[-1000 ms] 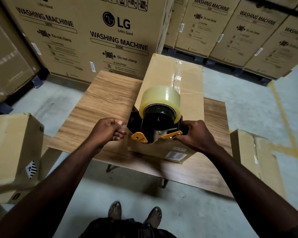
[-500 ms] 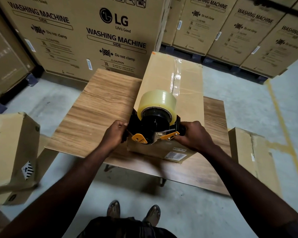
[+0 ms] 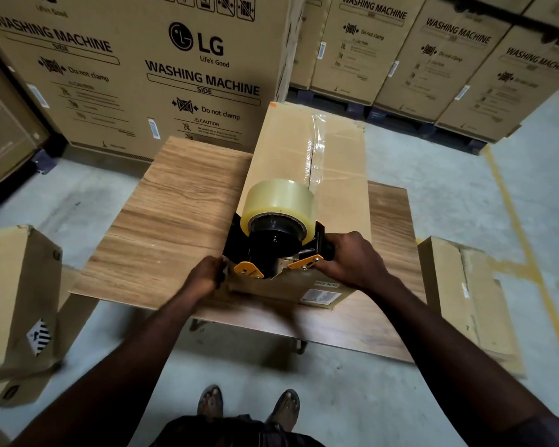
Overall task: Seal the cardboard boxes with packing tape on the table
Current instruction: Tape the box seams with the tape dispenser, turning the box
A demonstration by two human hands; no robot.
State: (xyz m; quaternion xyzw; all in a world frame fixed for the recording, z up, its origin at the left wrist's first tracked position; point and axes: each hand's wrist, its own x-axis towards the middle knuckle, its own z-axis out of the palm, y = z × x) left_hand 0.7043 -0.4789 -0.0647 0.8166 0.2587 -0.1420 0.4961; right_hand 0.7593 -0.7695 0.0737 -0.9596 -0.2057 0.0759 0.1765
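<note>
The right hand had its fingers wrapped round the handle of the tape dispenser. The left hand was curled at its side, the hold too blurred to tell. The dispenser sat at the near end of the cardboard box on the table, probably finishing the seam strip. The next move would be to cut the tape and press it down.

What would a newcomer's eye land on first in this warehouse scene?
Most likely the fat roll of clear tape on its black-and-orange tape dispenser, sitting at the near end of the cardboard box on the wooden table. The right hand grips the dispenser's handle, and the left hand is at the box's near left corner. Behind them looms a wall of big washing machine cartons.
</note>
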